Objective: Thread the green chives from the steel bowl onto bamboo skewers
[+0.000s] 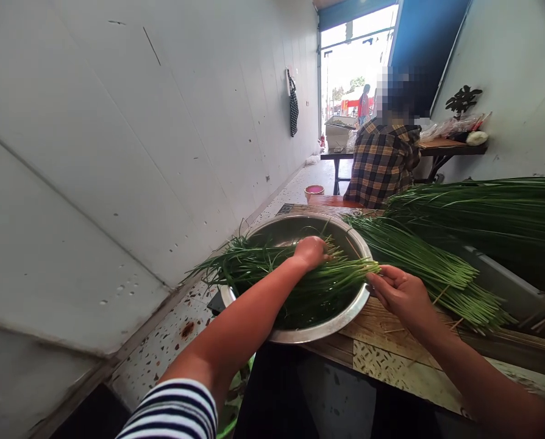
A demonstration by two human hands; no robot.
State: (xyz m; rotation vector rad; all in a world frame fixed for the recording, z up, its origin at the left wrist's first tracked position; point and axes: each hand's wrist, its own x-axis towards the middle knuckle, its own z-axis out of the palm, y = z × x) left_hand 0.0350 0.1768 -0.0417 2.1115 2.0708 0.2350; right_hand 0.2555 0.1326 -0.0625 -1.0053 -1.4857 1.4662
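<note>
A large steel bowl [320,329] sits on the near edge of a wooden table [391,360], full of long green chives [272,268] lying across it. My left hand [309,251] rests curled on top of this bundle, pressing the stalks down. My right hand [403,294] is just right of the bowl's rim, fingers partly curled, touching the cut ends of the bundle [368,266].
More chive bundles [437,268] and a big heap [492,213] lie on the table to the right. A person in a plaid shirt [382,161] sits ahead with their back to me. White wall close on the left; a pink bucket [314,192] stands on the floor.
</note>
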